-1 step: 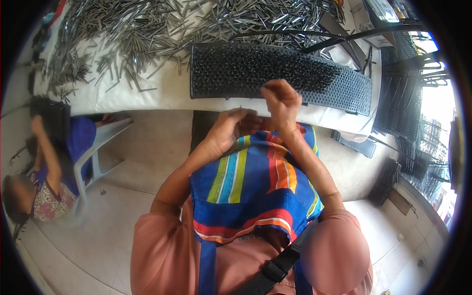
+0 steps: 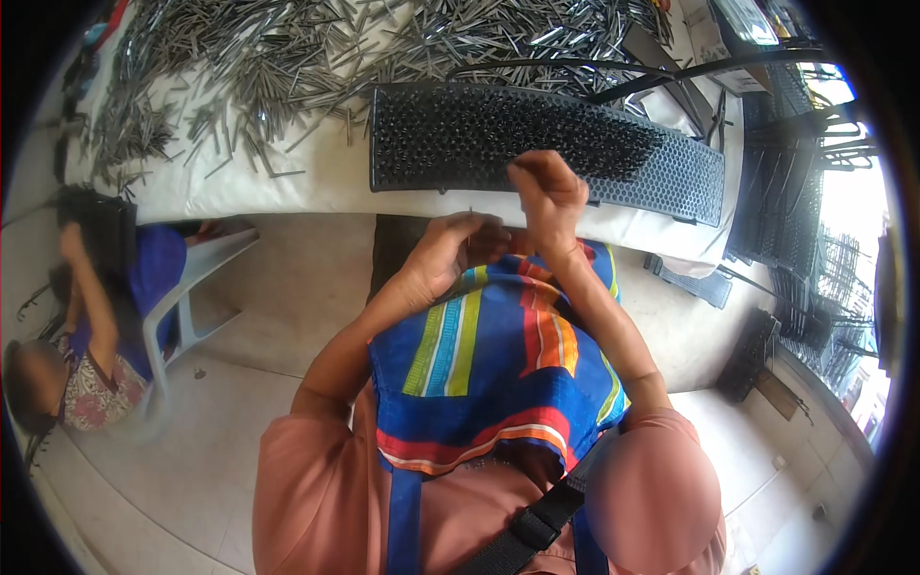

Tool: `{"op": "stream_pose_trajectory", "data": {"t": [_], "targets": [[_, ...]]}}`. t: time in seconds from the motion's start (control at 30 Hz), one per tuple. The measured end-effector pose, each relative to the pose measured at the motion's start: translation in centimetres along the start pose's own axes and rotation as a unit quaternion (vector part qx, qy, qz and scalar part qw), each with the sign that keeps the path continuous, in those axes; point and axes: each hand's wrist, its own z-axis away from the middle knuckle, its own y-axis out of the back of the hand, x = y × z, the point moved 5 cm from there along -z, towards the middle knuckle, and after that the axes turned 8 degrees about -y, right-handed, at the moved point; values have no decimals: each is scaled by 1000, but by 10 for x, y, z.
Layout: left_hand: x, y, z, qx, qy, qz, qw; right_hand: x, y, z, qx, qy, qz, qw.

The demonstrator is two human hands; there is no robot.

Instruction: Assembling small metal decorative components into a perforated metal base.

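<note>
My right hand (image 2: 551, 199) is raised over the near edge of a long black perforated panel (image 2: 685, 182), fingers pinched together. Whatever the pinch holds, if anything, is too small to make out. Just short of the table edge, my left hand (image 2: 448, 251) is curled with its palm turned inward. A thin tip shows above its thumb, but the contents of the fingers are hidden. Dark bits fill the panel's holes on the left and middle, while the right end shows bare holes. Beyond the panel lies a large heap of thin metal strips (image 2: 278, 72).
A white-covered table (image 2: 259, 196) carries everything. A black bent rod (image 2: 709, 69) crosses behind the panel. Stacked dark mesh racks (image 2: 791, 192) stand at right. A seated person (image 2: 101, 374) works at left beside a white plastic chair (image 2: 172, 321). A striped cloth apron (image 2: 498, 355) covers my lap.
</note>
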Motion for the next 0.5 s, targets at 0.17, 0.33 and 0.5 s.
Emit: {"op": "stream_pose_trajectory", "data": {"t": [0.17,0.33,0.5], "targets": [[-4,-1,-3,11,17,-1,1000,-9,-7,-11,7,146,148,978],[6,-5,-1,0,-4,-24,1000,-19,-16,-5,-2,319,268,909],[10,-11,-4,-9,-24,-37,999,-29,-19,3,10,280,313,907]]}}
